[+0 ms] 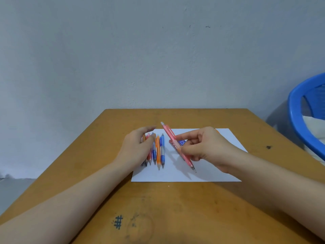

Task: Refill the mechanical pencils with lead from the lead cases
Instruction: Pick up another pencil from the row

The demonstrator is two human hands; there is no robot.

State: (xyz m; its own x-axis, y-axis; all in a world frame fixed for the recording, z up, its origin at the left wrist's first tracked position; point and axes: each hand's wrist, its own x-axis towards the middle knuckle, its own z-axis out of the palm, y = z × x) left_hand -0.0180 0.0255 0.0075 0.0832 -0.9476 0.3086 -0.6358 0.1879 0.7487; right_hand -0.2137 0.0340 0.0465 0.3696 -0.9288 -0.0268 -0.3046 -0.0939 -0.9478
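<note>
Gap between pencils (158, 152) and lead case (182, 143)

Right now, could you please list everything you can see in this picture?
wall: one, grey, behind the table.
table: one, brown, under everything.
paper: one sheet, white, on the table.
row of pencils: at least five, orange, pink and blue, on the paper's left part.
pink pencil: one, held above the paper.
lead case: one seen, blue and red, behind the pink pencil.
chair: one, blue, far right.
left hand: over the row, fingers relaxed.
right hand: pinches the pink pencil.
</note>
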